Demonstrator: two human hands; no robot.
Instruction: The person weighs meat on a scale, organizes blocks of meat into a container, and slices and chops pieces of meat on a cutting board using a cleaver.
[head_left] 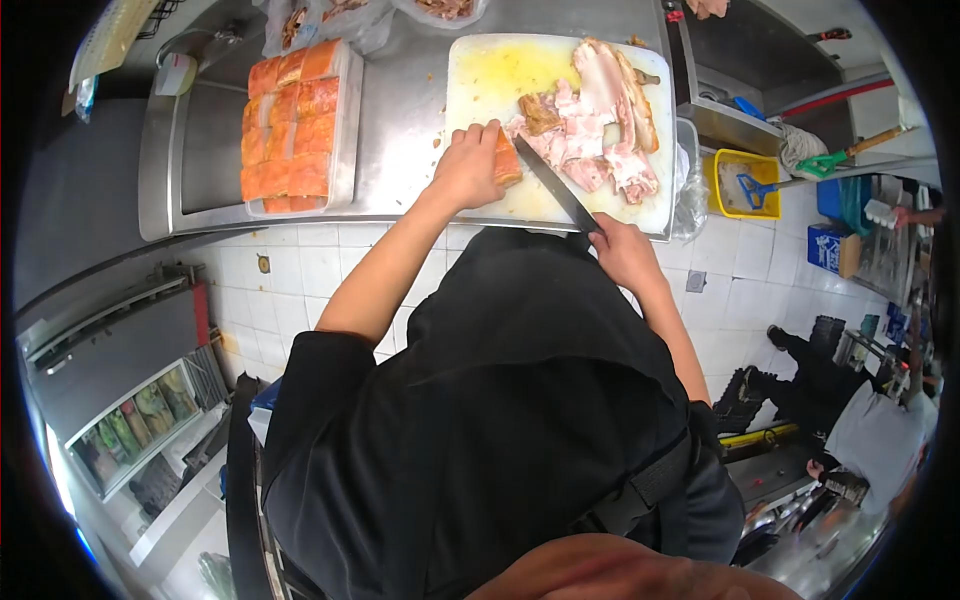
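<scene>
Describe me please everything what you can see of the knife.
The knife has a long, narrow, dark grey blade that looks like metal. The right hand grips its handle, which the fingers mostly hide. It slants over the white cutting board, its tip pointing away from the person and to the left, close to the orange-brown meat piece under the left hand. Whether the blade touches the board or that piece, I cannot tell.

L hand (472, 168) grips meat block (508, 162) on board (478, 98); R holds knife (556, 185).
</scene>
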